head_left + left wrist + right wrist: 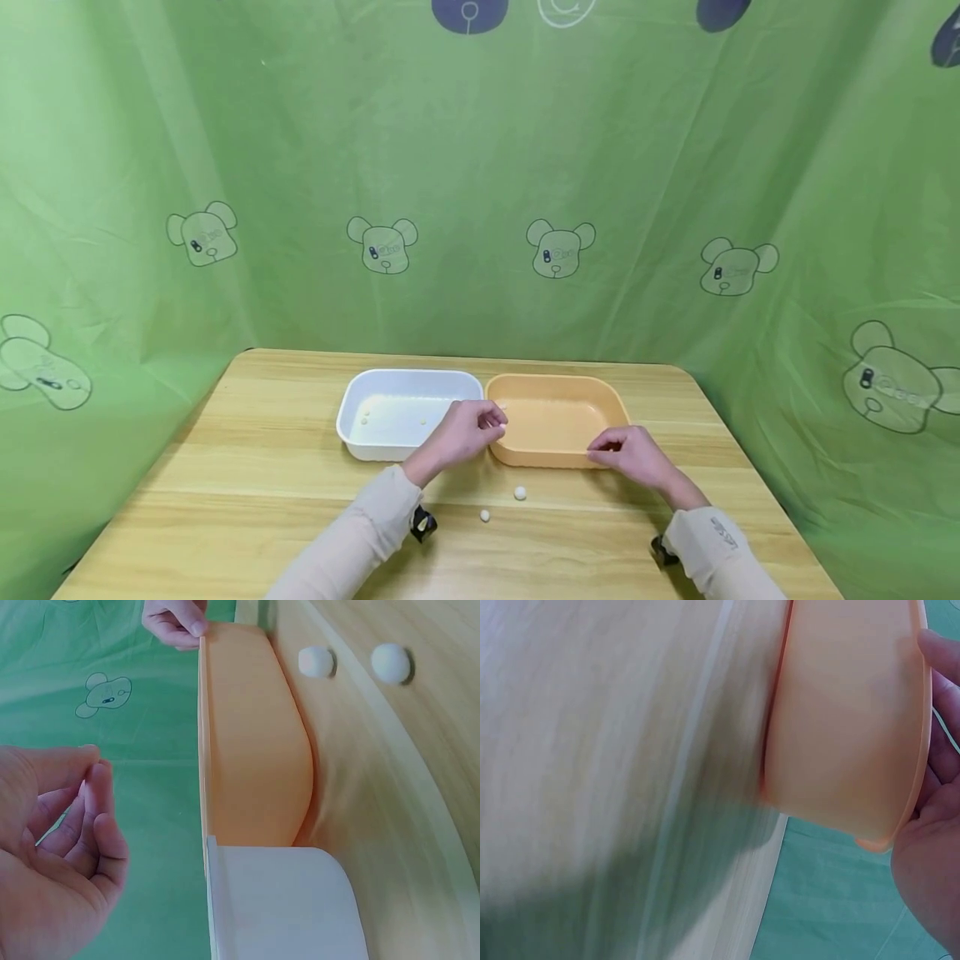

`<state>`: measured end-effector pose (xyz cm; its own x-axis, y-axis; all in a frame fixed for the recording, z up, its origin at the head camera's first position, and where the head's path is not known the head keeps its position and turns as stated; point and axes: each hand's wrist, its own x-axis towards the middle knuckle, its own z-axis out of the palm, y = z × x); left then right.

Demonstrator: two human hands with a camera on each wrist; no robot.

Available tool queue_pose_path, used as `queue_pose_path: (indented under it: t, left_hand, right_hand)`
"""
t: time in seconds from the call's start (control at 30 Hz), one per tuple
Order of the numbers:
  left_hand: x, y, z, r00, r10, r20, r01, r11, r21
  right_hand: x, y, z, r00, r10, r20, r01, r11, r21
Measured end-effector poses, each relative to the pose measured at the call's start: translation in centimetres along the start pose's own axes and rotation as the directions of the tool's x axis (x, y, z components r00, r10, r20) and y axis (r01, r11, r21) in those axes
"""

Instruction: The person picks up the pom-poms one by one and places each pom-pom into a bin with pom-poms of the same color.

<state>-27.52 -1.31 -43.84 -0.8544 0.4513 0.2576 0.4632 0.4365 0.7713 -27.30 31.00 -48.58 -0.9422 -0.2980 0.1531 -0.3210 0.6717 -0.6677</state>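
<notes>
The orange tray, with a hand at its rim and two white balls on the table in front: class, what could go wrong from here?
1. The white balls lie loose on the wooden table, so a careless sweep of the left hand might send them rolling.
2. The right hand grips the rim of the orange tray; a tug could bump it against the white tray beside it.

The left hand (60,855) curls, thumb meeting fingertip — apart from the orange tray (259,735), its far end gripped by the right hand (176,621). White tray (285,900) nearer; two balls (391,663) on the table (390,795) — green curtain (157,802) behind.
</notes>
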Motion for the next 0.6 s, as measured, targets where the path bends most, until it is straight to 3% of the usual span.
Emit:
queue_pose_path:
  t: [0.2,0.6]
  left_hand:
    - [0.9,0.0,0.5,1.000,-0.011,-0.006,0.011,1.000,0.004]
    - [2.5,0.2,1.4,0.994,-0.114,0.001,0.113,0.989,-0.096]
  right_hand:
    - [0.0,-0.1,0.0,1.000,0.003,0.001,-0.003,1.000,-0.007]
    - [0.0,-0.2,-0.1,1.000,-0.002,0.000,0.002,1.000,-0.012]
